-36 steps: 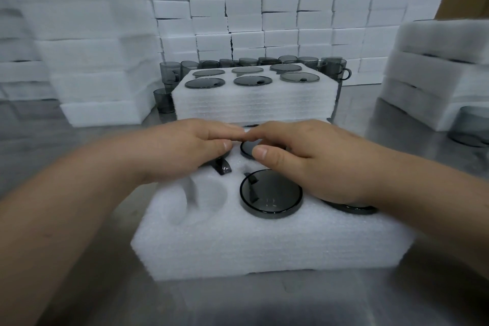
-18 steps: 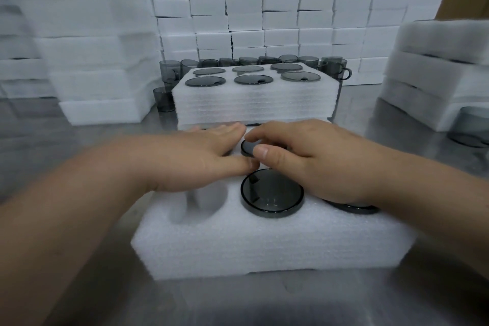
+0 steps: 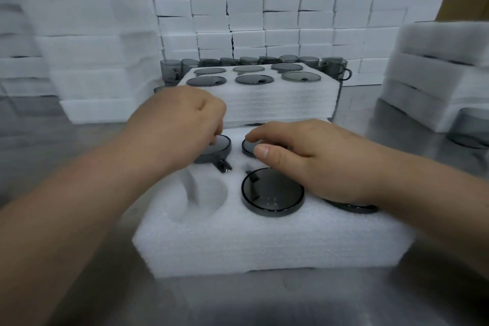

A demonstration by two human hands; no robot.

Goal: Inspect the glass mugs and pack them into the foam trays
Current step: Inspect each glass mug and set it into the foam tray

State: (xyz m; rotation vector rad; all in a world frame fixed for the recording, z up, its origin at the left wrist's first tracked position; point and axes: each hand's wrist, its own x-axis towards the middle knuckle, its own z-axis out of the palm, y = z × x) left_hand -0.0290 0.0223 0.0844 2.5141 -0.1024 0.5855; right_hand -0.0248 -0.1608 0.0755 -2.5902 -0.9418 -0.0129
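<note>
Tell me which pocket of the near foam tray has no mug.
The front-left pocket: bare foam inside. Other visible pockets hold dark mugs, like the front-middle mug.

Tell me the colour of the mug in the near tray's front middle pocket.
Smoky dark grey, see-through; the mug shows best in the head view.

1. No text, label, brand, number or sign is readable anywhere in view.
2. The white foam tray (image 3: pixel 264 246) and the dark glass mugs (image 3: pixel 272 192) show plain, unmarked surfaces.
</note>
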